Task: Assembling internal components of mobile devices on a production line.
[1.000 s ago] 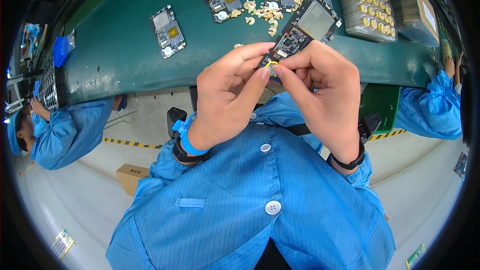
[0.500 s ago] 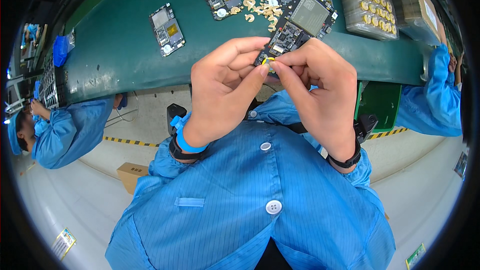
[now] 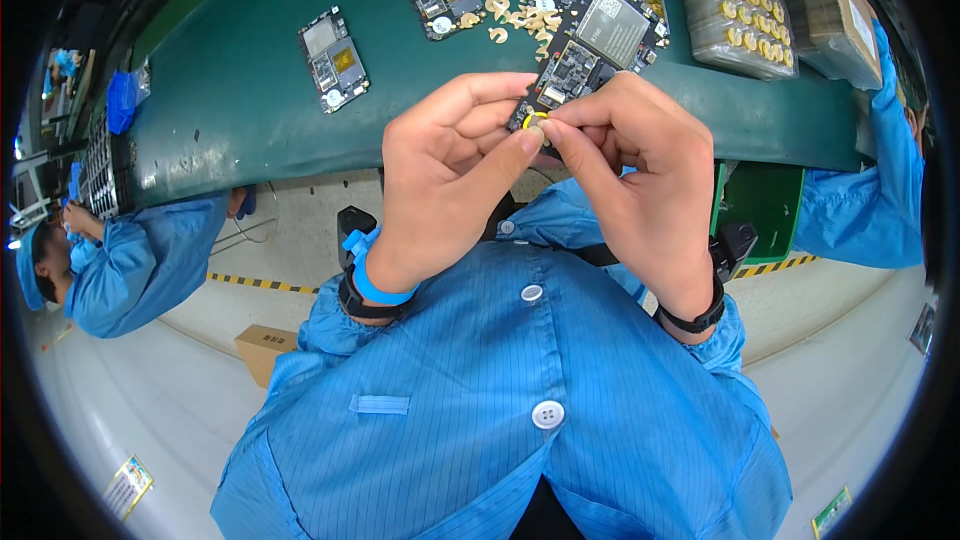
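Note:
A dark circuit board [image 3: 568, 72] with a large silver module [image 3: 613, 28] is held at a slant over the near edge of the green table. My left hand [image 3: 437, 180] is closed on the board's near corner, its thumb at a small round part with a yellow rim [image 3: 535, 121], which looks like a coin cell. From the other side, my right hand [image 3: 645, 175] pinches that same part between thumb and forefinger. My fingertips hide some of the part and the corner beneath it.
More circuit boards [image 3: 334, 58] lie on the green table [image 3: 230, 90]. Several cream C-shaped pieces [image 3: 498, 35] are scattered farther back. A clear tray of yellow-rimmed round parts [image 3: 735, 15] and a plastic-wrapped box [image 3: 835, 25] stand at the right. People in blue work at both sides.
The board's far end has swung slightly to the left. Both my hands keep nearly the same grip. At the right, the other person's blue sleeve has shifted farther over the table's end.

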Demonstrator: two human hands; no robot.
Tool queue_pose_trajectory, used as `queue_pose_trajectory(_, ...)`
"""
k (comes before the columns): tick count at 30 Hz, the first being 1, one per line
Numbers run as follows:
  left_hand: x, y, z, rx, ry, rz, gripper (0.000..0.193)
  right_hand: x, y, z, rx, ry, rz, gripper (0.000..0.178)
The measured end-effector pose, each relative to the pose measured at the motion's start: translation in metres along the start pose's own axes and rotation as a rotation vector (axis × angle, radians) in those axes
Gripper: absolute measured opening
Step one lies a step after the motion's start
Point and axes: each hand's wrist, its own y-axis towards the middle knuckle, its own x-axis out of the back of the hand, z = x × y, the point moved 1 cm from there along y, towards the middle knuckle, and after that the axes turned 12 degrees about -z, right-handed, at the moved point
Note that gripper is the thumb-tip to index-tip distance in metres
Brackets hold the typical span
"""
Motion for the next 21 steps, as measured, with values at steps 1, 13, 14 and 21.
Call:
queue_pose_trajectory(1, -0.0012, -0.0003, -0.0001, 0.011, -0.019, -0.022, 0.034, 0.0013, 0.0012, 0.0019, 0.068, -0.06, 0.007, 0.008)
queue_pose_trajectory(13, -0.0008, 0.0026, -0.0016, -0.004, -0.102, -0.088, 0.034, 0.0045, -0.0027, -0.0009, 0.274, -0.028, -0.082, 0.023)
queue_pose_trajectory(14, -0.0005, 0.0022, -0.002, -0.004, -0.102, -0.087, 0.034, 0.0029, -0.0031, -0.0011, 0.337, -0.071, -0.065, 0.024)
queue_pose_trajectory(21, 0.0031, 0.0019, -0.0023, -0.026, -0.075, -0.052, 0.036, 0.0009, -0.0054, -0.002, 0.33, -0.127, -0.056, 0.024)
